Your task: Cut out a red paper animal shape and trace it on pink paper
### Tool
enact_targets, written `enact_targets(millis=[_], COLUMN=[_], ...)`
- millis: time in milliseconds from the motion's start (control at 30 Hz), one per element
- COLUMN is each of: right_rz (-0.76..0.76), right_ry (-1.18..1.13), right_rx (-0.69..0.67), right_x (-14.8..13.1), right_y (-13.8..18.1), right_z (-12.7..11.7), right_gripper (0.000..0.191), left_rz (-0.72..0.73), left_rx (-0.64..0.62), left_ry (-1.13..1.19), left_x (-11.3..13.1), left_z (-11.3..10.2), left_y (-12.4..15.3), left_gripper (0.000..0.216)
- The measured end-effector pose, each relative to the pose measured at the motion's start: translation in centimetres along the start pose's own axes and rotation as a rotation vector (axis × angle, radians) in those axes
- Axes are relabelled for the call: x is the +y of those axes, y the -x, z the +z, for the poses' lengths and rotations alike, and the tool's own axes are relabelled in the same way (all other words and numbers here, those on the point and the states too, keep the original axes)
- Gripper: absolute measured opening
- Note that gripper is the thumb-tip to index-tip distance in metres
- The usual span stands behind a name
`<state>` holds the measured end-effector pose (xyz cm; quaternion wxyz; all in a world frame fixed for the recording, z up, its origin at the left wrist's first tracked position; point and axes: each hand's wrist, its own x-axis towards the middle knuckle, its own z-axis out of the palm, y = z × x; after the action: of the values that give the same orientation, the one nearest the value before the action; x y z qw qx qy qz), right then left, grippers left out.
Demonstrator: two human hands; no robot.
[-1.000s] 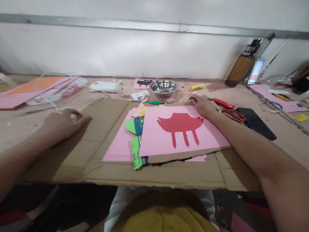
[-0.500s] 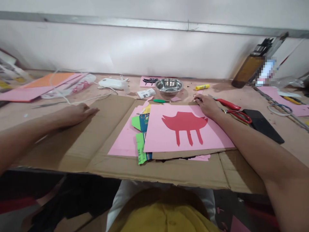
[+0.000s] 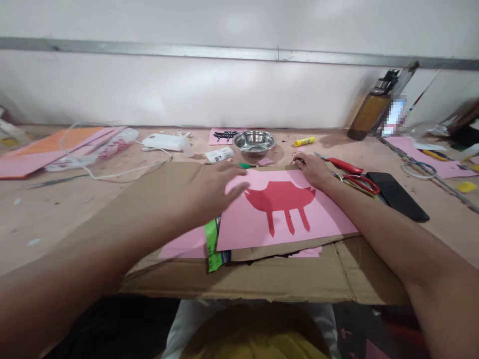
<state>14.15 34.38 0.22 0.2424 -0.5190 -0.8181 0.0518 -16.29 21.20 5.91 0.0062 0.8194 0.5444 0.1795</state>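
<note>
A pink sheet (image 3: pixel 232 227) with a red paper cut-out (image 3: pixel 280 195), boat-shaped with three legs, lies on a piece of cardboard. My left hand (image 3: pixel 213 192) is open over the sheet's left edge, thumb apart from the fingers; whether it touches the paper I cannot tell. At the far right corner of the sheet, my right hand (image 3: pixel 314 170) rests with curled fingers by the cardboard's far edge. What they hold, if anything, is hidden. A green printed packet piece (image 3: pixel 212 249) and more pink paper stick out underneath. Large brown cardboard (image 3: pixel 299 281) lies below everything.
Behind stand a steel bowl (image 3: pixel 254 143), a yellow glue stick (image 3: pixel 305 141) and a white device (image 3: pixel 164 142) with a cable. On the right are a red-handled cutter (image 3: pixel 346 166), red-handled scissors (image 3: pixel 362 183), a black phone (image 3: pixel 398 196) and an amber bottle (image 3: pixel 368 112).
My left hand has moved right from the cardboard's left part to over the pink sheet's left edge, its fingers spreading. My right hand stays at the far corner. The view has shifted slightly.
</note>
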Motion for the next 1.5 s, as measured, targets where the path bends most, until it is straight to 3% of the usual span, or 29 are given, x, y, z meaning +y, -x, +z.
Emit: enact_targets(millis=[100,233,367,533,700,833,1033,1267,1500], right_rz=[0.021,0.054,0.055,0.098,0.079,0.140,0.294,0.218,0.157], right_ry=[0.020,0.043,-0.048,-0.509,-0.838,-1.047,-1.147,-1.147,-1.057], right_rx=[0.016,0.049,0.161,0.362,0.318,0.262,0.212,0.215,0.214], right_x=[-0.4,-0.6,-0.5,-1.7,-5.3,-7.1,-7.0,-7.1,-7.8], right_y=[0.2,0.3,0.6,1.2,1.7,2.6,3.5,3.2,3.9], right_z=[-0.1,-0.3,-0.5,-1.4,-2.2,-1.2,0.2,-0.1,-0.3], right_gripper=[0.029,0.033,0.033,0.035,0.030,0.033,0.028,0.021,0.033], left_rz=[0.264,0.381,0.391,0.415,0.402,0.342,0.351,0.377,0.338], left_rx=[-0.046,-0.105,-0.097,-0.117,-0.078,-0.085,-0.047,-0.048,-0.051], left_ry=[0.134,0.117,0.101,0.105,0.054,-0.008,0.016,0.008,0.096], left_x=[4.6,5.7,4.9,4.9,5.1,4.9,4.4,4.0,4.0], left_z=[2.6,5.2,6.1,6.1,6.2,6.1,6.1,6.0,6.5], left_y=[-1.4,-1.2,-0.4,-0.3,-0.3,-0.2,-0.1,-0.5,-0.4], left_gripper=[0.043,0.036,0.032,0.034,0.036,0.038,0.040,0.040,0.036])
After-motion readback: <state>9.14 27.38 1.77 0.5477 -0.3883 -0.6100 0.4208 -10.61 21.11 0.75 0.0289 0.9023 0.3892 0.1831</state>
